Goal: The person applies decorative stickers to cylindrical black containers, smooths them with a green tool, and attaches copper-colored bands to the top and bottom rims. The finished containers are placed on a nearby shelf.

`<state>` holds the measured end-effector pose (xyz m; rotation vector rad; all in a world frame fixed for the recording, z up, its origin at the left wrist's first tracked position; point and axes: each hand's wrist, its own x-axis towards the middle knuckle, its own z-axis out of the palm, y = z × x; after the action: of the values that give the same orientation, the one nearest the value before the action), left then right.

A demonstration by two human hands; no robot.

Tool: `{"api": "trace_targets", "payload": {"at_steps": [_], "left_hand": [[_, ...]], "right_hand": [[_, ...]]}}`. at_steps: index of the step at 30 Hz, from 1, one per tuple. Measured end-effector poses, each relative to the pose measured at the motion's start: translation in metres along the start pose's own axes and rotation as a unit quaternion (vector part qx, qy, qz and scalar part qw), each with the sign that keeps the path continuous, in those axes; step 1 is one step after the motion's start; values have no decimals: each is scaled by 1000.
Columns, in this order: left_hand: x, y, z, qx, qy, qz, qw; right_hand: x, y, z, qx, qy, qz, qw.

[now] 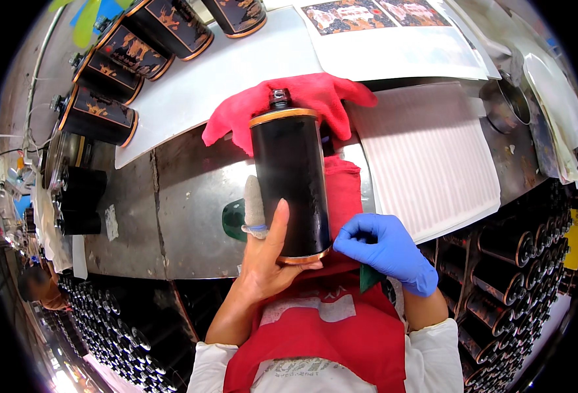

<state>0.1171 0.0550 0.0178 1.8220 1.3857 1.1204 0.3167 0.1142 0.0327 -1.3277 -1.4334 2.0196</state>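
My left hand (265, 252) grips the lower end of a black bottle (289, 177), a cylinder with copper-coloured bands at both ends. A grey cloth sleeve (253, 203) covers one of its fingers, and the thumb lies along the bottle's side. The bottle's black neck points away from me over a red cloth (328, 92). Beside the bottle's bottom right edge, my right hand (387, 249) wears a blue glove, its fingers closed. A dark green flat piece (369, 278) sticks out below the palm; the grip on it is partly hidden. Another dark green piece (232, 219) lies left of the bottle.
Several decorated black bottles (99, 116) lie at the far left by a white sheet (236, 72). Printed sheets (381, 16) and striped paper (426, 157) lie on the right near a metal cup (504, 105). Racks of bottles (505, 262) stand below the metal table (191, 209).
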Motion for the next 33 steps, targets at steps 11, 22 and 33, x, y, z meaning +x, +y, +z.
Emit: {"api": "trace_targets", "payload": {"at_steps": [11,22,33], "left_hand": [[-2,12,-3,-209,15,-115,971],[17,32,10,47,20,-15,999],[24,42,4,346,-81,44,934]], "right_hand": [[9,7,1,42,-45,18,998],[3,40,-33,344,66,-9,937],[-37,30,36,-22,191,-200,961]]}}
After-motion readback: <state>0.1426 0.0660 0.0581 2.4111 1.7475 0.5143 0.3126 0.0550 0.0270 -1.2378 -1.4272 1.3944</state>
